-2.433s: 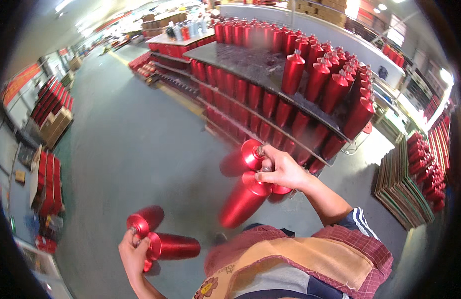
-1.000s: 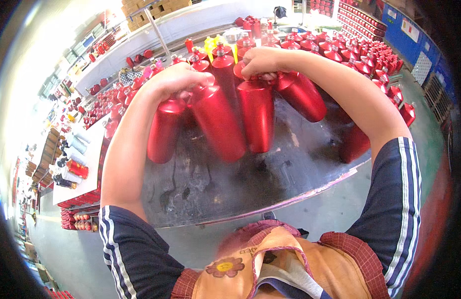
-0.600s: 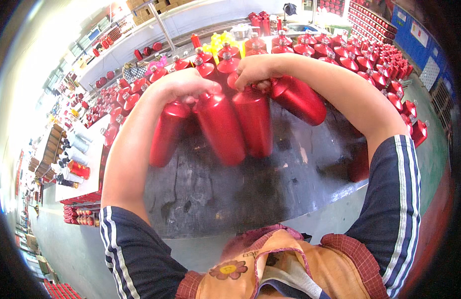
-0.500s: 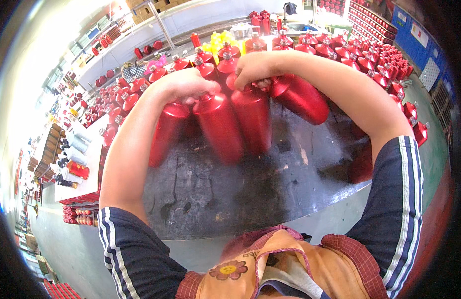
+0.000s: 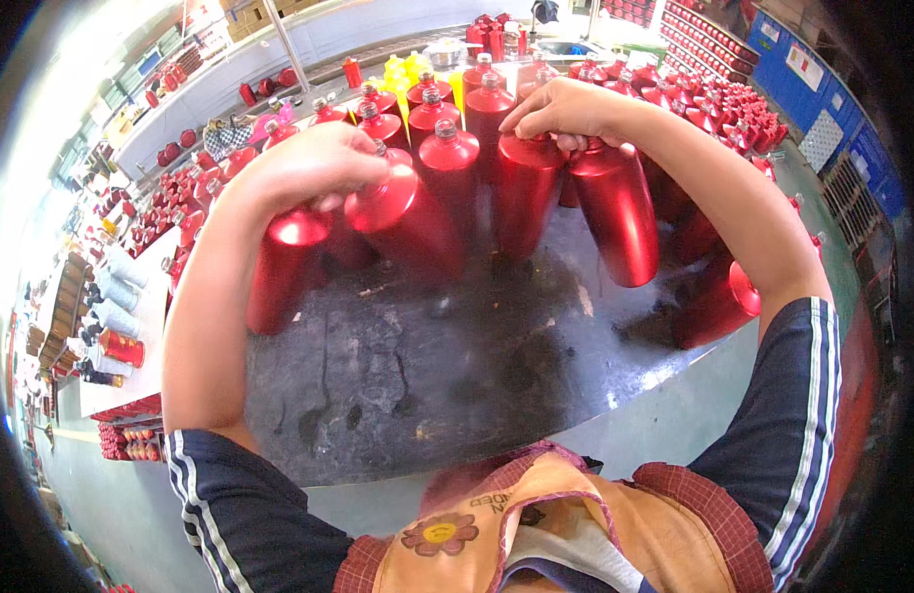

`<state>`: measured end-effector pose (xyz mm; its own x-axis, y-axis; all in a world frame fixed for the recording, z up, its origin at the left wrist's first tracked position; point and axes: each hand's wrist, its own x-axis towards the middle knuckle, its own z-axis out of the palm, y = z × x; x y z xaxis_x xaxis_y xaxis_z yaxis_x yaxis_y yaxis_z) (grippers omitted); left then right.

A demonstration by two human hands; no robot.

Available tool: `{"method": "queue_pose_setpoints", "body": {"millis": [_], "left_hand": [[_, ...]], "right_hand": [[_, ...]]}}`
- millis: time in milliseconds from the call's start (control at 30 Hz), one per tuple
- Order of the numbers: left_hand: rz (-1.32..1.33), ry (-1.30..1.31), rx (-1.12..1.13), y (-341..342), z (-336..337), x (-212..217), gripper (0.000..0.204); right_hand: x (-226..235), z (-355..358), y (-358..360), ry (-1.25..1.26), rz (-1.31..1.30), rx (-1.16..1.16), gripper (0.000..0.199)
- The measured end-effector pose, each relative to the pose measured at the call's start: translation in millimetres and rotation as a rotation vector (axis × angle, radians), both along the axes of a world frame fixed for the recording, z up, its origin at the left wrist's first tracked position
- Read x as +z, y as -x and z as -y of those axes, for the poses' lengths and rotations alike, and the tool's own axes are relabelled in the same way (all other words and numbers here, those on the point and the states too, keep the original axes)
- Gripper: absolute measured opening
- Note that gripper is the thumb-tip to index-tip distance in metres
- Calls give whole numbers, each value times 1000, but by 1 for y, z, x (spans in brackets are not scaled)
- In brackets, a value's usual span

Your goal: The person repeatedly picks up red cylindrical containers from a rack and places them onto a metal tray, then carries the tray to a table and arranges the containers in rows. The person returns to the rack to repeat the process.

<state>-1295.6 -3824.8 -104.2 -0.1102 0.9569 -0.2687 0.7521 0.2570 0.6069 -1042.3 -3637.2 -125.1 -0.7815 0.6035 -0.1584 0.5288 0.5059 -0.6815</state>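
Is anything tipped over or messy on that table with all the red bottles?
One red cylinder lies on its side at the right edge of the dark table, while the others stand upright. The table's surface looks scuffed and stained. Nothing looks spilled.

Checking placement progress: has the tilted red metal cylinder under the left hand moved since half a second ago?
Cannot tell: the tilted red metal cylinder looks unchanged against the dark worktable.

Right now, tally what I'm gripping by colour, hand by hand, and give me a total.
Left hand: 2 red cylinders
Right hand: 2 red cylinders
Any other colour in hand: 0
Total: 4
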Motion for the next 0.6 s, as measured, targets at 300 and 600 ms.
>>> {"method": "queue_pose_setpoints", "body": {"millis": [300,600], "left_hand": [[194,-132,193,-3,104,-6,43],[114,-200,436,31,194,-22,24]], "right_hand": [[-50,-57,19,-94,-187,-117,24],[-43,-44,26,-158,-106,-197,40]]}}
